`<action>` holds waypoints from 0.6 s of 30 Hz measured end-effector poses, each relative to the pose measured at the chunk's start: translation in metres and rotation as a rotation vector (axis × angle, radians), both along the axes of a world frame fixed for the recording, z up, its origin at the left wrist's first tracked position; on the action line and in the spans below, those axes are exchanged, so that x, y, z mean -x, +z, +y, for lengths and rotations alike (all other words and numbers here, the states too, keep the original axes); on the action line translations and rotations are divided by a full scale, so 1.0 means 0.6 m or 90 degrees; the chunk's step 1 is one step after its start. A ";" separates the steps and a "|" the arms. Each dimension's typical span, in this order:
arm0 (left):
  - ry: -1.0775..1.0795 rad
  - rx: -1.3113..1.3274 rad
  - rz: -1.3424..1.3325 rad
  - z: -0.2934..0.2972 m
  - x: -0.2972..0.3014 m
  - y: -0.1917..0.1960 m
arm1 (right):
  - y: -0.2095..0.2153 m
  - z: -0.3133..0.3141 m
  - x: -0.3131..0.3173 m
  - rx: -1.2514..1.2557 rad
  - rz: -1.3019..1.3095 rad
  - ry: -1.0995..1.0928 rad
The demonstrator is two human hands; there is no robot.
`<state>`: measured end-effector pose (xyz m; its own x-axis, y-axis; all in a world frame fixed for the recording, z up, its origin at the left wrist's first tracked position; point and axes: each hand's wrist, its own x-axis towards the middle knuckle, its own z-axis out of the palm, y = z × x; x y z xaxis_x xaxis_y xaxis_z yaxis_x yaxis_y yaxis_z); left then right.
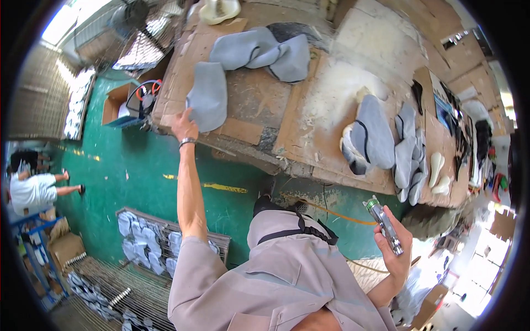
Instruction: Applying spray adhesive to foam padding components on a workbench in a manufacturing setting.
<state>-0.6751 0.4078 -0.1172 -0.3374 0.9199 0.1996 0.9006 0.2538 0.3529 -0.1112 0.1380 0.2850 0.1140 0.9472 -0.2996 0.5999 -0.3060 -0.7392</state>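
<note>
At the near left edge of the workbench, my left hand [184, 126] has its fingers closed at the lower left edge of a smooth grey, rounded pad [208, 96]. More grey pads [248, 48] lie overlapping just beyond it. My right hand [395, 237] is raised off the bench's near side, wrapped round a silver metal hand tool [385, 225] with a green end. The tool's exact kind cannot be made out. Toward the right of the bench, a grey pad [376, 132] rests on a pale, curved piece, beside a stack of similar pads [409, 151].
The cardboard-covered workbench [243, 131] spans the far side. A cardboard box [118, 105] stands left of it. An orange hose [337, 214] runs near my right hand. Racks of grey pieces [143, 243] stand lower left. Another person [33, 190] is far left.
</note>
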 end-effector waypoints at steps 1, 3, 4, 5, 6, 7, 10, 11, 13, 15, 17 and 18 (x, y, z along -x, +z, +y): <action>0.055 -0.012 -0.070 0.004 0.000 -0.013 | 0.001 -0.009 -0.011 -0.014 -0.004 0.001; 0.110 -0.245 -0.525 0.002 -0.002 -0.034 | 0.005 -0.030 -0.038 -0.037 -0.005 -0.014; 0.156 -0.209 -0.343 -0.005 -0.008 -0.038 | 0.006 -0.041 -0.053 -0.041 -0.017 -0.043; 0.171 -0.232 -0.191 -0.017 -0.017 -0.039 | 0.009 -0.054 -0.070 -0.071 -0.019 -0.029; 0.262 -0.127 -0.271 -0.034 -0.034 -0.038 | 0.014 -0.069 -0.088 -0.094 -0.019 -0.023; 0.208 -0.248 -0.397 -0.057 -0.057 -0.039 | 0.022 -0.084 -0.108 -0.097 -0.028 -0.035; 0.204 -0.254 -0.299 -0.158 -0.146 -0.067 | 0.047 -0.124 -0.168 -0.116 -0.086 -0.063; 0.160 -0.243 -0.353 -0.199 -0.174 -0.088 | 0.052 -0.135 -0.183 -0.151 -0.108 -0.092; 0.142 -0.144 -0.427 -0.285 -0.225 -0.144 | 0.066 -0.153 -0.217 -0.205 -0.138 -0.132; 0.198 0.018 -0.507 -0.380 -0.273 -0.204 | 0.088 -0.175 -0.248 -0.209 -0.121 -0.163; 0.170 0.191 -0.354 -0.479 -0.314 -0.255 | 0.112 -0.197 -0.276 -0.125 -0.112 -0.120; 0.184 0.234 -0.385 -0.526 -0.332 -0.274 | 0.121 -0.209 -0.284 -0.123 -0.106 -0.119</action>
<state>-0.4761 0.0921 -0.2814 -0.5282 0.7496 -0.3989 0.4566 0.6468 0.6109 0.0590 0.0125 0.3574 0.3237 0.9429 -0.0788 0.6641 -0.2857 -0.6909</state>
